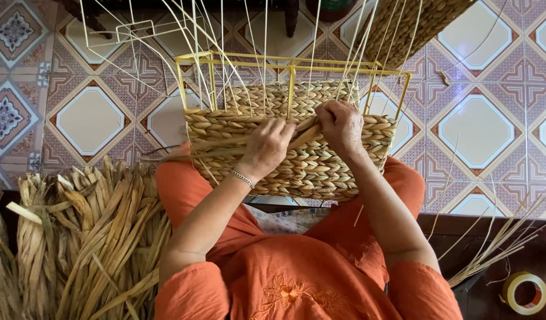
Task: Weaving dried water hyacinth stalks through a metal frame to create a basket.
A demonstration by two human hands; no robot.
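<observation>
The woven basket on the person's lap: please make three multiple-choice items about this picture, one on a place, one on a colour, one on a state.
1. Where does the bundle of dried strands lie?
A. on the person's left
B. on the person's right
C. inside the basket

2. What colour is the wire frame of the woven basket?
A. blue
B. yellow
C. black

3. How far is the basket woven?
A. not begun
B. lower part only
C. up to the top

Answers:
1. A: it lies beside the left arm.
2. B: the bars are yellow.
3. B: above the left hand and right hand, the frame and thin upright canes are bare.
</observation>
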